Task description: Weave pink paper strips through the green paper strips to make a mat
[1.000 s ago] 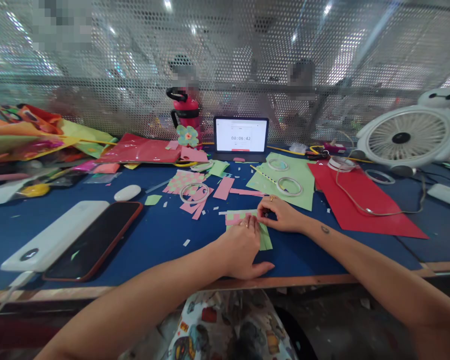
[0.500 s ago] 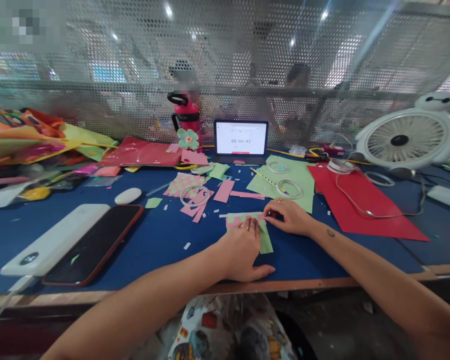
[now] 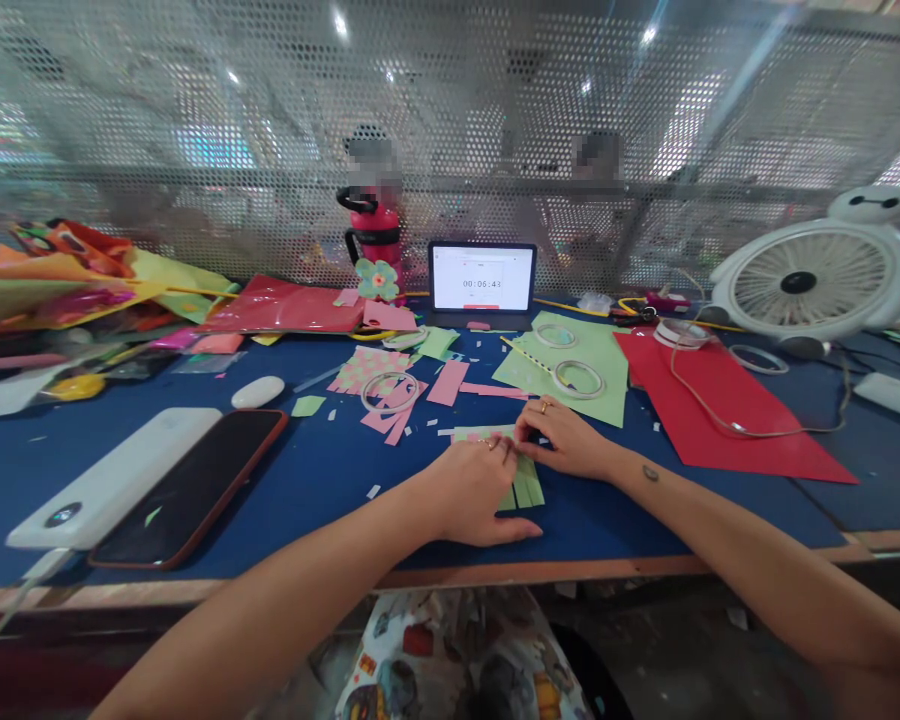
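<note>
A small sheet of green paper (image 3: 526,484), cut into strips and crossed by pink strips near its top, lies on the blue table. My left hand (image 3: 474,492) rests on its left part, thumb stretched out to the right and fingertips on the paper. My right hand (image 3: 562,437) is at the sheet's upper right, its fingers pinched together close to the left fingertips. Whatever lies between those fingers is too small to make out. A finished pink and green woven piece (image 3: 361,370) lies further back on the left.
Tape rolls (image 3: 579,379) sit on green paper (image 3: 613,385). Red paper (image 3: 750,440) and a fan (image 3: 802,280) are at right. A phone (image 3: 195,490), power bank (image 3: 112,480) and mouse (image 3: 258,391) lie left. A tablet (image 3: 482,278) and bottle (image 3: 376,240) stand behind.
My right hand has moved left over the sheet's upper right, nearer my left fingertips. My left hand has shifted slightly up and left, showing more of the green strips.
</note>
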### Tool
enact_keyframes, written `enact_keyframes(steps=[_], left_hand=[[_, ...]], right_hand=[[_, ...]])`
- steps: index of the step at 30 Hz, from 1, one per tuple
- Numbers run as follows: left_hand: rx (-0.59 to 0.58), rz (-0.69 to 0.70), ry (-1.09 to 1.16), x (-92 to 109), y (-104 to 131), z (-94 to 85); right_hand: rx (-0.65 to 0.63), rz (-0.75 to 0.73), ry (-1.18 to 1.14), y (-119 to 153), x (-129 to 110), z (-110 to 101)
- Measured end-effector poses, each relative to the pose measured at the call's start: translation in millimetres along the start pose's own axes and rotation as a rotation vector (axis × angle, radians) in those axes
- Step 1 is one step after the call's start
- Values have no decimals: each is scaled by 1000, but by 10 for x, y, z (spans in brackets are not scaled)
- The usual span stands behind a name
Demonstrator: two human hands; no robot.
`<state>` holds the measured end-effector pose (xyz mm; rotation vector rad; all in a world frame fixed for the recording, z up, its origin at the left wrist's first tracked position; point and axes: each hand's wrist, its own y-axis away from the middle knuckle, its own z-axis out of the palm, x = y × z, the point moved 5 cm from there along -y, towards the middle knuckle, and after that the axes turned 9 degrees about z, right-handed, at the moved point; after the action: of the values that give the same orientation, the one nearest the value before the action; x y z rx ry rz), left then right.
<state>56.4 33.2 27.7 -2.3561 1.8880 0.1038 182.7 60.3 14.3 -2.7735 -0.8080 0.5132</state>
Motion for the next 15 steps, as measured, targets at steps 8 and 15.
enact_keyframes(steps=[8, 15], left_hand=[[-35, 8, -61, -26, 34, -13], [-16, -273, -60, -482, 213, -314]], right_hand=[[-44, 12, -68, 32, 11, -31], [-96, 65, -116, 22, 54, -16]])
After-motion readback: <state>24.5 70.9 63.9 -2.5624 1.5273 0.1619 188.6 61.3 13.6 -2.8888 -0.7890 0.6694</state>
